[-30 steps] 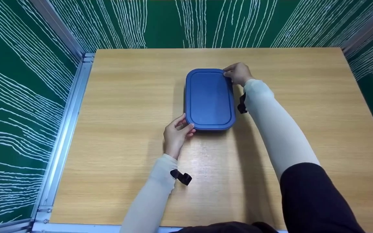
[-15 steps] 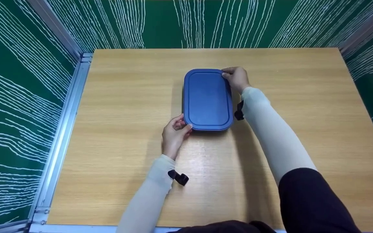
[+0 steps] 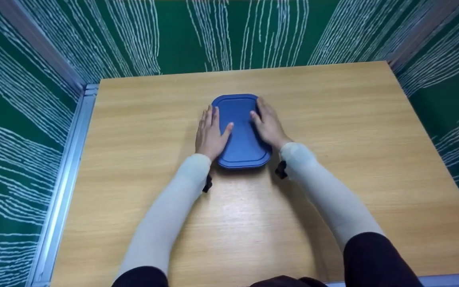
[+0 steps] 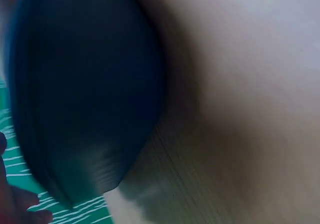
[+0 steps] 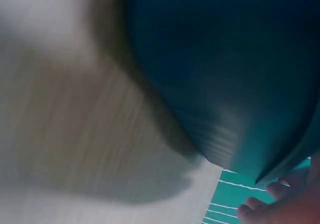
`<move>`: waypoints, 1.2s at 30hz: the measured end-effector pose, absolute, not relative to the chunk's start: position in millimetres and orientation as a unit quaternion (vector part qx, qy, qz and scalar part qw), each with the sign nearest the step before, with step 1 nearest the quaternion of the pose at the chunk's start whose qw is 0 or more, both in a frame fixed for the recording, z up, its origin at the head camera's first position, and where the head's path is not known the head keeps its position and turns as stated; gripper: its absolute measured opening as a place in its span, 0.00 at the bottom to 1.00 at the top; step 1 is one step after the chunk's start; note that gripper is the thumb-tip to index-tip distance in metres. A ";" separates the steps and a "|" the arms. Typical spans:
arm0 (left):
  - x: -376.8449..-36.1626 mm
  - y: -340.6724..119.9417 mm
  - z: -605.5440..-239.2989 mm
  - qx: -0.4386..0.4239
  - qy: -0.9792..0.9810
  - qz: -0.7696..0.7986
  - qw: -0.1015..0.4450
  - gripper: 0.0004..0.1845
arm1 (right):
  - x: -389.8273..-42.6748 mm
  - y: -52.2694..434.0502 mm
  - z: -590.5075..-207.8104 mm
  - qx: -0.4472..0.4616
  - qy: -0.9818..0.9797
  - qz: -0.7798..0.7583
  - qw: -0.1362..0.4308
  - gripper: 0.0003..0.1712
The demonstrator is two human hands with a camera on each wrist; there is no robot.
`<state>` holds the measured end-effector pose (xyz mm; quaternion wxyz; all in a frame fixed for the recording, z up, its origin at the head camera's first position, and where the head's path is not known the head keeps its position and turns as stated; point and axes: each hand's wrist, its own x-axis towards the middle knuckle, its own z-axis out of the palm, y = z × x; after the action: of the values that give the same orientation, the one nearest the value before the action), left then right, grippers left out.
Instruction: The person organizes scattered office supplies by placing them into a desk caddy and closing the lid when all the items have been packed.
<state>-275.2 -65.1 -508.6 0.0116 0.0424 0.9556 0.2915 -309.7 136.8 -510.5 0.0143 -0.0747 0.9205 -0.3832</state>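
Note:
A blue rectangular lidded container (image 3: 239, 149) sits on the wooden table, its long side running away from me. Along its left edge lies my left hand (image 3: 210, 137), fingers straight and thumb over the lid. My right hand (image 3: 270, 126) is at the right edge, with its fingers extended and its thumb over the lid. Both wrist views are blurred. In the left one, the container's side wall (image 4: 95, 83) fills much of the frame, with fingertips (image 4: 35, 214) at the lower left corner. The right one has the opposite wall (image 5: 215, 83) and fingertips (image 5: 252, 206) at lower right.
The wooden table (image 3: 134, 131) is bounded by green panels (image 3: 177, 40) with white wavy lines at the back and sides. A metal rail (image 3: 67, 179) runs along its left edge. Small black wrist devices (image 3: 280, 170) hang beneath the sleeves.
My left hand has left the near left corner and moved up along the left side. The right hand has come from the far right corner down the right side. The head view has shifted.

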 end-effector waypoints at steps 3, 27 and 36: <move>-285.3 -61.5 -516.8 0.031 0.960 0.277 0.033 0.44 | -309.0 129.6 -519.1 -0.086 0.918 -0.386 0.012 0.37; -240.6 -43.6 -528.9 0.013 0.981 0.195 -0.003 0.48 | -264.4 118.3 -533.3 -0.062 0.947 -0.314 -0.023 0.41; -264.4 -43.1 -499.9 0.043 0.987 0.150 0.025 0.45 | -296.1 134.4 -508.9 -0.084 0.968 -0.231 -0.053 0.41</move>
<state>-264.4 -43.1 -499.9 0.0254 0.0427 0.9874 0.1501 -296.1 134.4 -508.9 -0.0526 -0.0843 0.9680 -0.2306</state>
